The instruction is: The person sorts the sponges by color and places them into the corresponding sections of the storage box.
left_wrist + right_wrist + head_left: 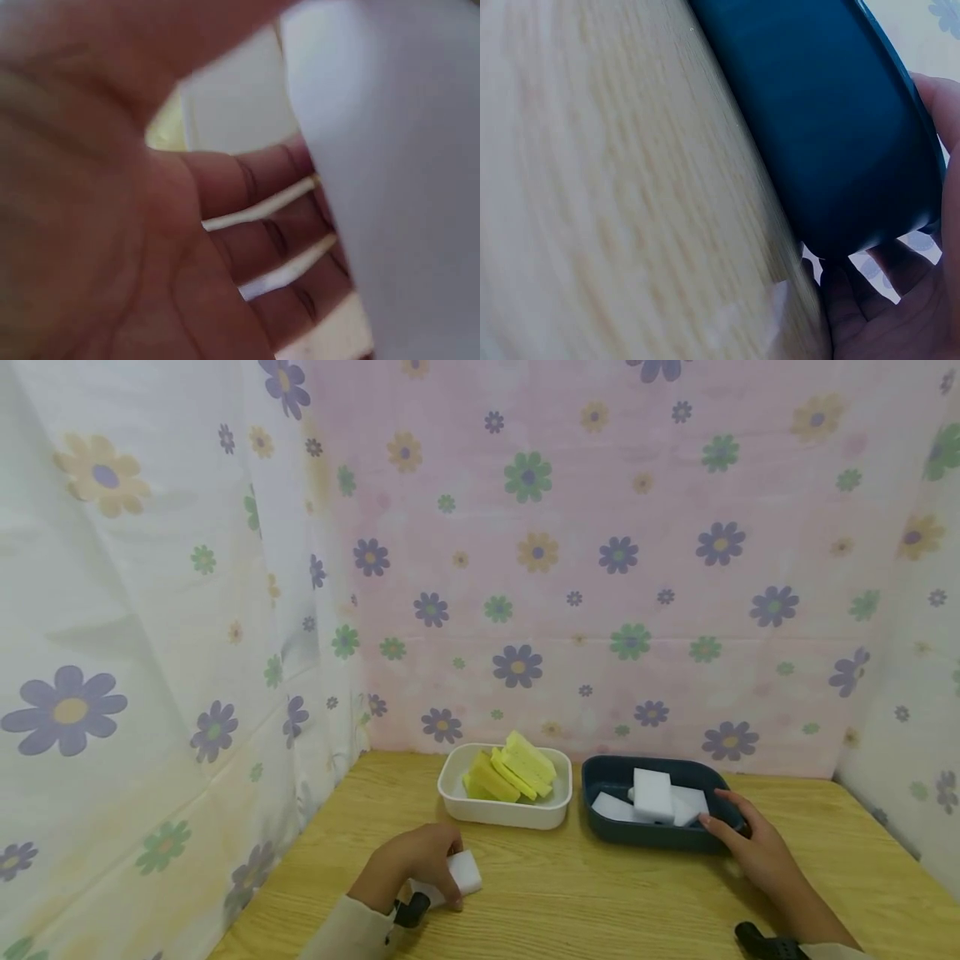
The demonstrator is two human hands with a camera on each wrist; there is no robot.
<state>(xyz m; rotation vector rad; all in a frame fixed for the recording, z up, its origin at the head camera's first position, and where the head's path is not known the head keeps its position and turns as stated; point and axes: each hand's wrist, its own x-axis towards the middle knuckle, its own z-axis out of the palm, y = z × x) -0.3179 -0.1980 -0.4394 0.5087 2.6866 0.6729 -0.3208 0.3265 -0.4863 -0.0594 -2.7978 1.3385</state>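
My left hand (422, 857) holds a white sponge block (465, 872) between thumb and fingers, low over the wooden table in front of the white tray. In the left wrist view the white block (397, 165) fills the right side, against the curled fingertips. At the right, my right hand (759, 843) grips the near right corner of the dark blue tray (637, 835), thumb at its rim. The right wrist view shows the tray's outer wall (825, 127) with fingers (847, 296) around its end. Several white sponge blocks (652, 795) lie inside that tray.
A white tray (506, 814) with several yellow sponge pieces (525, 764) stands left of the dark blue one, a narrow gap between them. The wooden table (585, 902) runs back to a flowered curtain (585, 610), which also hangs at both sides.
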